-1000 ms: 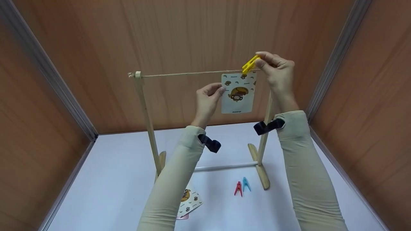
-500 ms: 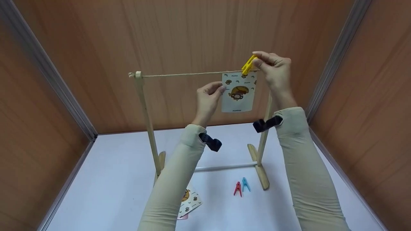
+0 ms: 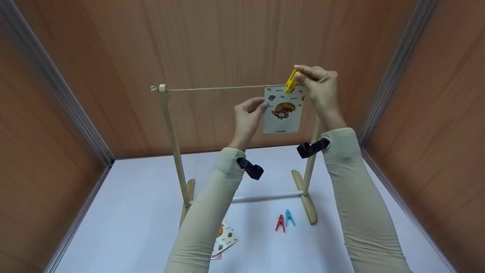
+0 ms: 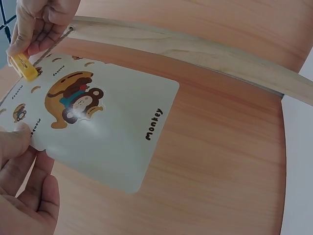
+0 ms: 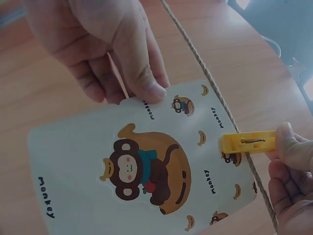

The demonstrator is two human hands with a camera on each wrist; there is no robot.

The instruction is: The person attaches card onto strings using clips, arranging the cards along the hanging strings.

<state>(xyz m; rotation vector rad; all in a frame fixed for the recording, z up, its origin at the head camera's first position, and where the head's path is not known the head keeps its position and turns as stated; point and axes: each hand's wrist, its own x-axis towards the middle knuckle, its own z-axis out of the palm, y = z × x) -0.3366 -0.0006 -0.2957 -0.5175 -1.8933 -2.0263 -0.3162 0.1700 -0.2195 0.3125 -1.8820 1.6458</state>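
Note:
A white card (image 3: 282, 120) printed with a monkey and bananas hangs at a thin rope (image 3: 219, 88), its top edge along the rope. My left hand (image 3: 247, 120) pinches the card's left edge between thumb and fingers. Over the rope and the card's top edge sits a yellow clothespin (image 3: 291, 82), its handle end pinched by my right hand (image 3: 322, 89). In the right wrist view the clothespin (image 5: 247, 142) crosses the rope (image 5: 210, 78) and overlaps the card's printed face (image 5: 88, 166). The left wrist view has both hands at the card (image 4: 117, 142).
The rope runs between two wooden posts (image 3: 172, 144) on a stand with wooden feet (image 3: 310, 208) and a white crossbar (image 3: 269, 197). Red (image 3: 280, 223) and blue (image 3: 290, 218) clothespins lie on the white table, near more cards (image 3: 225, 240) partly behind the left sleeve.
My right hand and the yellow clothespin have moved left and slightly down, so the clothespin reaches further over the card and stands steeper. My left hand and the card have shifted slightly right.

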